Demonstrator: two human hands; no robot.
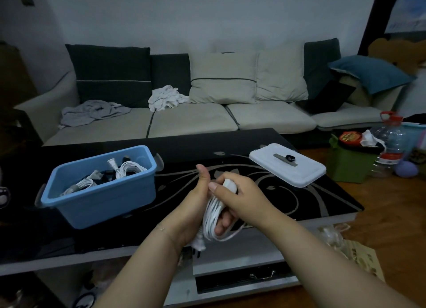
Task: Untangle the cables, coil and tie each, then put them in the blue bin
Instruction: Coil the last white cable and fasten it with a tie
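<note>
Over the table [322,199], both hands — left hand [196,206], right hand [239,194] — grip one coiled white cable [211,217], beside the blue bin [101,192].

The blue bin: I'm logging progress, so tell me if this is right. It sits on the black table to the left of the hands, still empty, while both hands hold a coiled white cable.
Not quite: the blue bin is not empty. The head view shows cables in the bin, white and dark. The rest holds: it sits on the black table, left of the hands, and the left hand and right hand hold a coiled white cable.

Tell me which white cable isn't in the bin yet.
The coiled white cable gripped by both hands, left hand and right hand; the other white cables already lie inside the blue plastic bin.
</note>
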